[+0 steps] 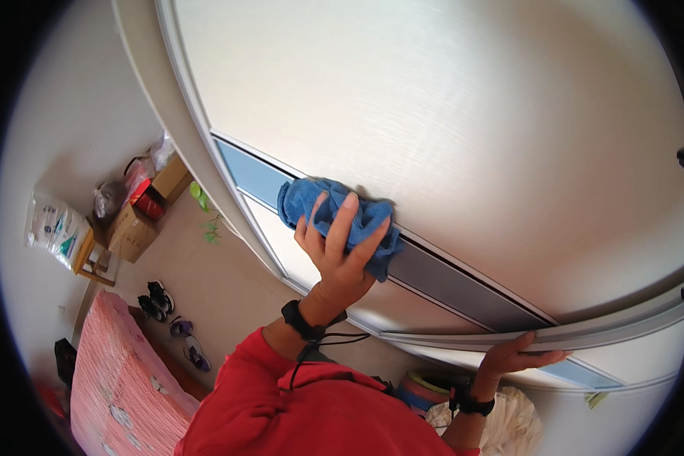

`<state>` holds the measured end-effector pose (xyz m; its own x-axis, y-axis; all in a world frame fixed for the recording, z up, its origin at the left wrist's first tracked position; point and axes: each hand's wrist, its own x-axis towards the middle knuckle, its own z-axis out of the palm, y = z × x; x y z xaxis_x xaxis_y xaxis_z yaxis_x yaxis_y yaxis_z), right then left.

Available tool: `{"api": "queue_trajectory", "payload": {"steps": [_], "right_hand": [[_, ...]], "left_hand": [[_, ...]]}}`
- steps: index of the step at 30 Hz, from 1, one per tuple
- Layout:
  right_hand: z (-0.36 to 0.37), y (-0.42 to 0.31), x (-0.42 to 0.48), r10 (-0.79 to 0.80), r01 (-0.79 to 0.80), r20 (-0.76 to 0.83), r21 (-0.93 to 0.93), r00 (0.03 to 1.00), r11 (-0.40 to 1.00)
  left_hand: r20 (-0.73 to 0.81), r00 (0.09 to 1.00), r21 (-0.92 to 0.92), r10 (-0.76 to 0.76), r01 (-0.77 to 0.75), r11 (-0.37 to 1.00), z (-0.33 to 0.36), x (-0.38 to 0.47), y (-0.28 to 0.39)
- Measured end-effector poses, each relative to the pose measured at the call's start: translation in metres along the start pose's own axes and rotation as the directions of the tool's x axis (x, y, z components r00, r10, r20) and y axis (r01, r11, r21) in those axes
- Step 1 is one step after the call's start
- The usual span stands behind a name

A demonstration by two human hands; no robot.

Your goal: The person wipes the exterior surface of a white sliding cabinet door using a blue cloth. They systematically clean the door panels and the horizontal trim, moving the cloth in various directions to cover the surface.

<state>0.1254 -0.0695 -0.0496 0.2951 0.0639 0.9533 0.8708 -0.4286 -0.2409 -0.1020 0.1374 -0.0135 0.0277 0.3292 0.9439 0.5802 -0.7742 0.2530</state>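
Observation:
My left hand (342,251) presses a crumpled blue cloth (319,199) against a pale sliding wardrobe door (433,125), its fingers spread over the cloth. The cloth lies across a band of blue-grey panels (461,285) and the lower edge of the large cream panel. Lower right, my right hand (513,359) rests against the metal edge frame (598,336) of the door, its fingers extended and the thumb on the frame. Part of its grip is hidden, so how firmly it holds is unclear. Both wrists wear black bands with cables.
Cardboard boxes (134,233) and plastic bags stand along the left wall, near a small wooden stool (94,256). Several shoes (159,296) lie on the floor beside a bed with a pink quilted cover (125,376). Round colored containers (422,390) sit below the door.

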Motion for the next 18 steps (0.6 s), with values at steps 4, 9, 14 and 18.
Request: {"api": "queue_trajectory", "payload": {"steps": [4,9,14,18], "right_hand": [[-0.002,0.006,-0.002,-0.037,0.038,0.035,-0.016,0.999,0.999],[0.001,0.012,-0.005,-0.05,0.05,-0.002,0.038,0.999,0.998],[-0.002,0.018,-0.009,-0.109,0.11,0.049,-0.026,0.993,0.994],[-0.001,0.023,-0.014,-0.124,0.126,0.029,-0.048,0.992,0.991]], "left_hand": [[0.048,0.992,-0.008,0.117,-0.117,0.993,0.008,-0.013,0.037],[0.077,0.952,-0.089,0.296,-0.29,0.953,0.018,-0.025,0.081],[0.094,0.855,-0.187,0.51,-0.488,0.853,0.031,-0.03,0.129],[0.081,0.795,-0.196,0.601,-0.579,0.792,0.043,-0.027,0.155]]}}
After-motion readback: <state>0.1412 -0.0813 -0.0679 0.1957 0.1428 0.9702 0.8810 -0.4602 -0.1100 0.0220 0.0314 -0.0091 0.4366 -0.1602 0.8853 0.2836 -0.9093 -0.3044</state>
